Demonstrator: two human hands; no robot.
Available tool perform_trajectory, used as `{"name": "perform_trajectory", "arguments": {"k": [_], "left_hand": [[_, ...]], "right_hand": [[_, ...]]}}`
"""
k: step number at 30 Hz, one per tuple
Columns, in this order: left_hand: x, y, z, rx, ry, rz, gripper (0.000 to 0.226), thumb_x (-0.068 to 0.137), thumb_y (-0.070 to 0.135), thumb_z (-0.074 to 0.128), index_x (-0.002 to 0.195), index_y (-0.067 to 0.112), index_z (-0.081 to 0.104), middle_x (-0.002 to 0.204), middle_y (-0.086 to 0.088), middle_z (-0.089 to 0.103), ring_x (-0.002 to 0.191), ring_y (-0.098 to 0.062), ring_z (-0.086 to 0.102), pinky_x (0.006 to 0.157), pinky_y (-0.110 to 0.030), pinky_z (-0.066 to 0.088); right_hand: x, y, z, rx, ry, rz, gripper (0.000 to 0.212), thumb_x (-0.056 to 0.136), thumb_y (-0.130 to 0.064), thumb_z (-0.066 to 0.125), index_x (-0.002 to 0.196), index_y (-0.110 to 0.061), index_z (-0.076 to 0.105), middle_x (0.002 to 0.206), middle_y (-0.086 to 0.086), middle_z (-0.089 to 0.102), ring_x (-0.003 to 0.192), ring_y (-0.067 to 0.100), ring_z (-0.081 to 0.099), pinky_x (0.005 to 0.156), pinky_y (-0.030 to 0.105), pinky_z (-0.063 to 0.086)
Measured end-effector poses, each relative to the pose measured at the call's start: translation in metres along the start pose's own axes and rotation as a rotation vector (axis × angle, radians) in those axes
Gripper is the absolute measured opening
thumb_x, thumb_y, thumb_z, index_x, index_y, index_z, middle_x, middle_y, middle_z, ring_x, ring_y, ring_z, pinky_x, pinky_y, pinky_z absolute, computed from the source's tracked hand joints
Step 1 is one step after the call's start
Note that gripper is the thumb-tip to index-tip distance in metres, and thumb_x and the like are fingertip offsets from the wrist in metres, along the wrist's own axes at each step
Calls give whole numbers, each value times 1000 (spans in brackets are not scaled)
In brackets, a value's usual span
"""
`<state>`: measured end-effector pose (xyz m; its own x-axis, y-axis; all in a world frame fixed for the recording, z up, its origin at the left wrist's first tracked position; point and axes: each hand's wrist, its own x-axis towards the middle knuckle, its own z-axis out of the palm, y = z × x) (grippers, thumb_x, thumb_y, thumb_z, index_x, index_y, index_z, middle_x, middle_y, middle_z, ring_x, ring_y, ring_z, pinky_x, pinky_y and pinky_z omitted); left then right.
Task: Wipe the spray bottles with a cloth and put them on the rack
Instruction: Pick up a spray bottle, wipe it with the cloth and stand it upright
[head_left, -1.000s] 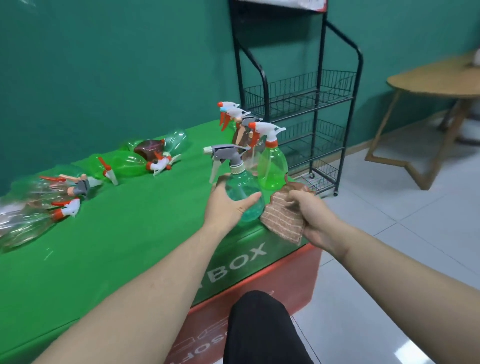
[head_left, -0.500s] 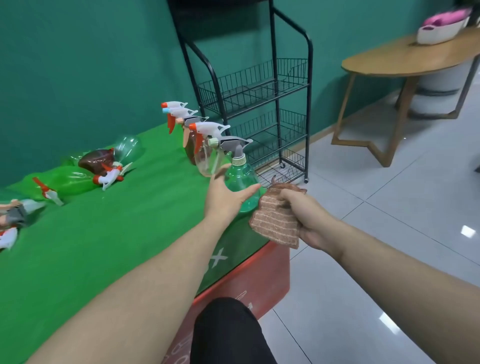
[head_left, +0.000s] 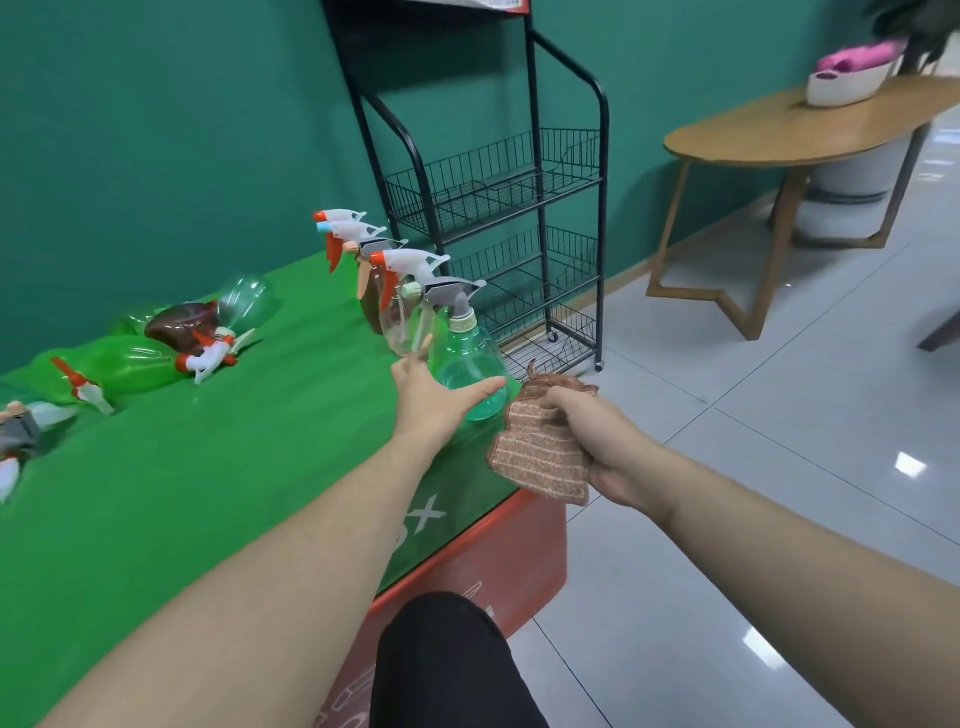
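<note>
In the middle of the frame, the left hand (head_left: 434, 397) wraps around the teal spray bottle (head_left: 467, 374) on the green table (head_left: 208, 467), and the right hand (head_left: 597, 441) squeezes the brown cloth (head_left: 535, 452) just beside it

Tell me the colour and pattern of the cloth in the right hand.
Brown cloth with thin pale horizontal stripes, seen in the head view.

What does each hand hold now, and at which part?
The left hand grips the teal spray bottle round its lower body. The right hand holds the brown striped cloth by its upper edge.
</note>
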<state>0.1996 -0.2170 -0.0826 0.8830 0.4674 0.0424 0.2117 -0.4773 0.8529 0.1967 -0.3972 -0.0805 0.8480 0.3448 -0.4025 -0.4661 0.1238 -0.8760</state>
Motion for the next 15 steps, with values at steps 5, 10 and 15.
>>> {"name": "perform_trajectory", "arguments": {"k": [5,10,15], "left_hand": [[-17,-13,-23,33,-21,41,86,83,46,83,153,21,39,150,-2,29,134,-22,46,118,-37,35],[-43,-32,-55,73,-57,82,59,94,39,73,144,22,49,148,-1,30,123,-19,50,97,-25,38],[-64,-57,-102,101,-85,96,37,98,36,67,132,25,57,137,7,32,115,-15,50,95,-26,40]], "right_hand": [[-18,2,13,-36,-9,-14,11,96,-12,53,92,-12,63,72,5,68,58,19,66,60,27,55],[-37,4,45,-112,-69,-30,15,96,-13,53,82,-15,58,68,5,62,53,19,61,55,24,53],[-44,6,96,-225,-108,-64,5,94,-17,57,88,-16,57,72,5,60,57,20,59,59,27,50]]}}
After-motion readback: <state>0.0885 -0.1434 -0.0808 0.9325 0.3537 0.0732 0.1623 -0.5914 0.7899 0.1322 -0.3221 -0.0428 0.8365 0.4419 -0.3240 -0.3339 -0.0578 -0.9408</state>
